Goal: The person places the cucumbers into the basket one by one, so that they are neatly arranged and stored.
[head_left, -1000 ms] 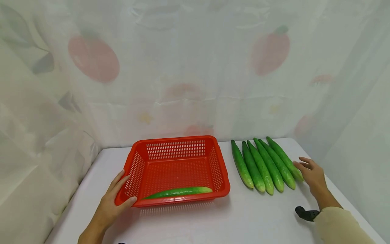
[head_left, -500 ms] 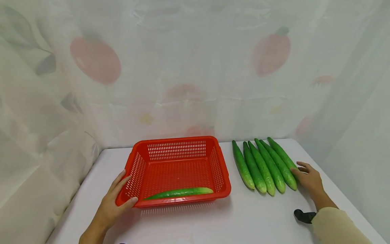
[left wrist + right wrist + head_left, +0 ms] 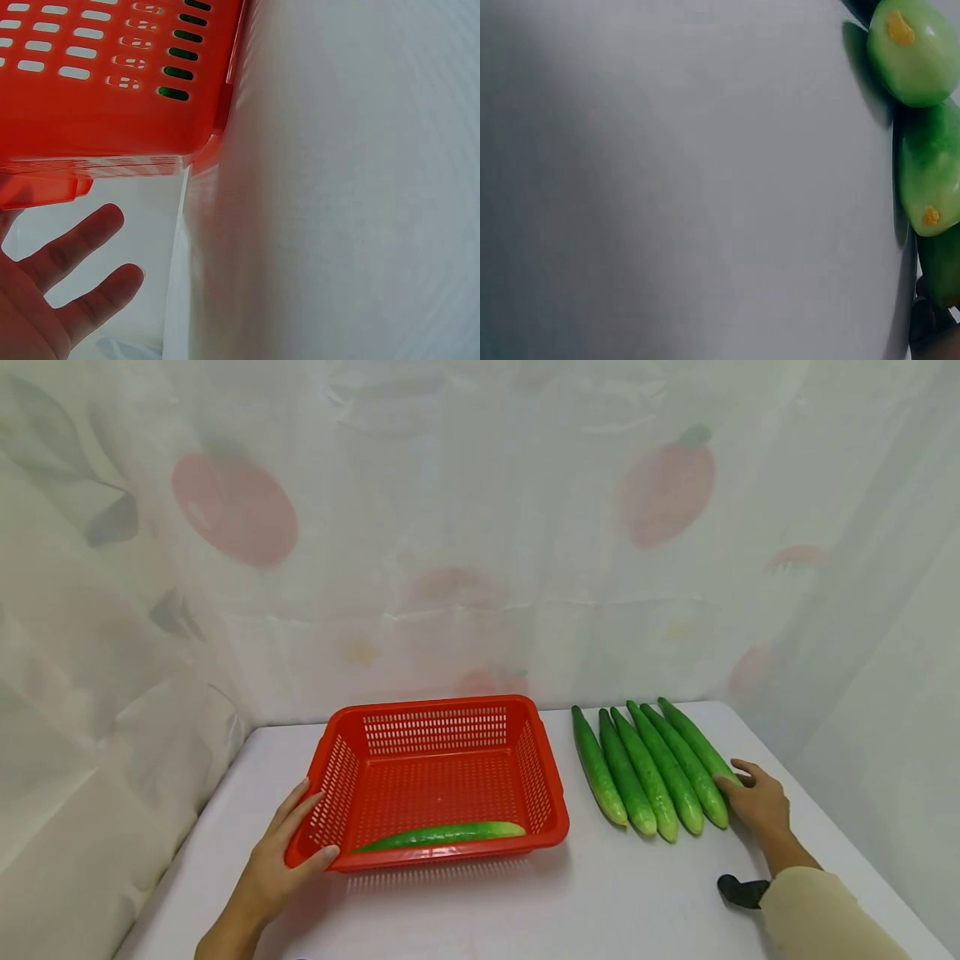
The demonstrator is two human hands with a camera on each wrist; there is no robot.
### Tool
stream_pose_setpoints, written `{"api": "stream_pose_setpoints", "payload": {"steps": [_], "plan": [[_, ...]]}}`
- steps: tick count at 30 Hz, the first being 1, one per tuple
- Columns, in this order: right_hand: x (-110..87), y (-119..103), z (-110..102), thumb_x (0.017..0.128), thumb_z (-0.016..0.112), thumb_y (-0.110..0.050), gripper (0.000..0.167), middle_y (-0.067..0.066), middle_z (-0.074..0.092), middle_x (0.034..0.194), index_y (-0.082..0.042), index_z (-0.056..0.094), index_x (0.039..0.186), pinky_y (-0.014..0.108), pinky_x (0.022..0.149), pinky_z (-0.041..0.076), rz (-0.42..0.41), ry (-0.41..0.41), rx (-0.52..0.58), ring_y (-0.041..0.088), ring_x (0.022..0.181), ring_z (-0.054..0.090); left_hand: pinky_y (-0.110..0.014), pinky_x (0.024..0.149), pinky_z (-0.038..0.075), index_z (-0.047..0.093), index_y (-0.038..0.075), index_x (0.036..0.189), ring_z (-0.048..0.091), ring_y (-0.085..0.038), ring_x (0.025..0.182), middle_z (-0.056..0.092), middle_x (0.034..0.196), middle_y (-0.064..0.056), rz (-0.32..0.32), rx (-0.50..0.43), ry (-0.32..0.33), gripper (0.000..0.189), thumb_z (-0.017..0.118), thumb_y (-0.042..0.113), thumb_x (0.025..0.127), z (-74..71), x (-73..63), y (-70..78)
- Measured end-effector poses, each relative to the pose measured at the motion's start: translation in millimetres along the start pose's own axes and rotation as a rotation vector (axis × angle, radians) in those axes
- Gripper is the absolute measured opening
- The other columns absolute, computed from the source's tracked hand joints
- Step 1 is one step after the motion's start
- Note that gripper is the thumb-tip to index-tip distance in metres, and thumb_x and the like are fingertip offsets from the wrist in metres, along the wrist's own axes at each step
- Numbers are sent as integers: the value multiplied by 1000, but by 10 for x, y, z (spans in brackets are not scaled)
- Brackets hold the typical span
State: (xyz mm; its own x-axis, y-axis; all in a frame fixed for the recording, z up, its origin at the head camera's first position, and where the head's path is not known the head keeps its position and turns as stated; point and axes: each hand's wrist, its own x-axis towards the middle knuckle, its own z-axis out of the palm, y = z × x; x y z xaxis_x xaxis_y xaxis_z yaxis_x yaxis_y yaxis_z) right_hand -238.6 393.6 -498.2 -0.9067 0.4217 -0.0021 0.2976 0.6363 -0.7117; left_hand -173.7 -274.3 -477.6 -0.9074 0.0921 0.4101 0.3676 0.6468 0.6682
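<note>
A red plastic basket point(image 3: 442, 702) with slotted sides stands on the table, one cucumber point(image 3: 442, 835) lying inside along its front wall. My left hand point(image 3: 266, 877) rests at its front left corner, fingers spread along the rim; the left wrist view shows straight fingers beside the basket's wall point(image 3: 97, 124). To the right several cucumbers lie side by side. My right hand point(image 3: 759, 802) grips the pale end of the outermost cucumber point(image 3: 693, 735), thumb on its left side. In the right wrist view that hand point(image 3: 939, 341) is mostly cut off below the cucumber tips point(image 3: 915, 64).
The white tabletop point(image 3: 592, 902) spans the front. A black curved piece point(image 3: 742, 892) sticks out at my right wrist by the sleeve point(image 3: 817, 910). Pale printed curtains point(image 3: 480, 527) hang behind and along both sides.
My right hand has come down onto the outermost cucumber's near end and now holds it. The left hand keeps its place at the basket; the view has shifted slightly.
</note>
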Motion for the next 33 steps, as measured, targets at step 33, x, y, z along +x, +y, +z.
{"api": "stream_pose_setpoints", "payload": {"steps": [33], "plan": [[-146,-110,-231,96,56,-32,59,24,31,150,-3,40,145,54,104,26,120,117,252,43,136,24,-9,87,22,48,16,143,24,-1,133,25,155,4,-15,11,-4,69,77,21,80,3,-4,-18]]}}
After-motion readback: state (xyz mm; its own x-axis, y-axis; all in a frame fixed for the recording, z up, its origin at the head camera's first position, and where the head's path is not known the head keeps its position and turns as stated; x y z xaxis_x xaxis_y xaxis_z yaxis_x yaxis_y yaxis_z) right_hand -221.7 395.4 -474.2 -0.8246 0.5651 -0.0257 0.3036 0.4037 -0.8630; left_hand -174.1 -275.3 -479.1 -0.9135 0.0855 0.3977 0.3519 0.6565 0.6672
